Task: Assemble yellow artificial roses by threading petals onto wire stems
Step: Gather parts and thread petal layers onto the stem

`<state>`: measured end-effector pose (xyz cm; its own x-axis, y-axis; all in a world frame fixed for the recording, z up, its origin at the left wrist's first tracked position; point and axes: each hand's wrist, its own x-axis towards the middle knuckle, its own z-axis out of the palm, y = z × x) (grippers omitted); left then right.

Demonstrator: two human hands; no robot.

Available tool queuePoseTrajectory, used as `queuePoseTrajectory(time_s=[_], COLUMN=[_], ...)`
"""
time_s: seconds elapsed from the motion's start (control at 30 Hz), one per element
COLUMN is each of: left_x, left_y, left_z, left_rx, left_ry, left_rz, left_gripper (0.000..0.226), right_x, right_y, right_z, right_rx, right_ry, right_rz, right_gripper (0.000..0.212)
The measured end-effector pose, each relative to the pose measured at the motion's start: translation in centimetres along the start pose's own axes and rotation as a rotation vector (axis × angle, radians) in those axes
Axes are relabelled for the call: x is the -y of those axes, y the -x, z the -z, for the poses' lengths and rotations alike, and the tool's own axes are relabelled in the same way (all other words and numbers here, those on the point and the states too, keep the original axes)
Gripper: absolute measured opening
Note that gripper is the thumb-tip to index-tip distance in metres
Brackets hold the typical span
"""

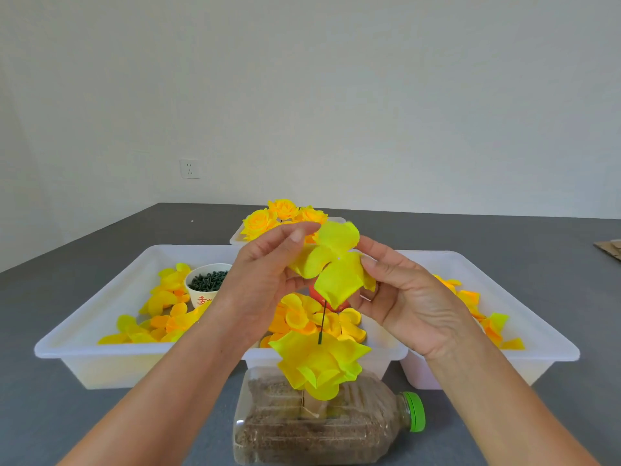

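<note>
Head view: both hands, left [268,274] and right [406,297], pinch a yellow petal piece [336,264].

Red characters, not legible, on cup [201,294]

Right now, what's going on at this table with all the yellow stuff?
A person is assembling artificial roses. Both hands, left hand and right hand, hold a yellow petal piece above a dark wire stem, which already carries a petal layer over a lying plastic bottle. Finished roses sit behind.
</note>
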<state>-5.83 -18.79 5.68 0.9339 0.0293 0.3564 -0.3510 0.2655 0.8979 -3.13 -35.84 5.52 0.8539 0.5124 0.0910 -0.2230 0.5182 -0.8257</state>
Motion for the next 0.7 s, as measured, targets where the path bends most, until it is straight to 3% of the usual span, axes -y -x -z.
queuePoseTrajectory(time_s=[0.17,0.3,0.37,0.47,0.57,0.7], left_x=[-0.3,0.0,0.0,-0.2,-0.3,-1.0], left_y=[0.6,0.8,0.6,0.2,-0.4,-0.6], left_z=[0.5,0.4,-0.3,-0.8,-0.5,-0.9], left_rx=[0.086,0.112,0.044,-0.057,-0.144,-0.149], left_ry=[-0.008,-0.37,-0.507,-0.501,-0.455,-0.161], left_rz=[-0.053,-0.216,-0.289,-0.322,-0.221,0.085], left_gripper=[0.044,0.058,0.043,0.011,0.013,0.013], right_x=[0.2,0.1,0.0,0.1,0.4,1.0], right_y=[0.0,0.1,0.1,0.2,0.4,0.6], right_z=[-0.2,-0.5,-0.8,-1.2,-1.4,-1.6], right_rx=[-0.152,-0.223,-0.229,-0.205,-0.15,-0.121], right_ry=[-0.171,-0.238,-0.233,-0.232,-0.216,-0.141], right_rz=[0.004,-0.029,-0.055,-0.069,-0.06,-0.02], right_gripper=[0.033,0.021,0.022,0.023,0.025,0.024])
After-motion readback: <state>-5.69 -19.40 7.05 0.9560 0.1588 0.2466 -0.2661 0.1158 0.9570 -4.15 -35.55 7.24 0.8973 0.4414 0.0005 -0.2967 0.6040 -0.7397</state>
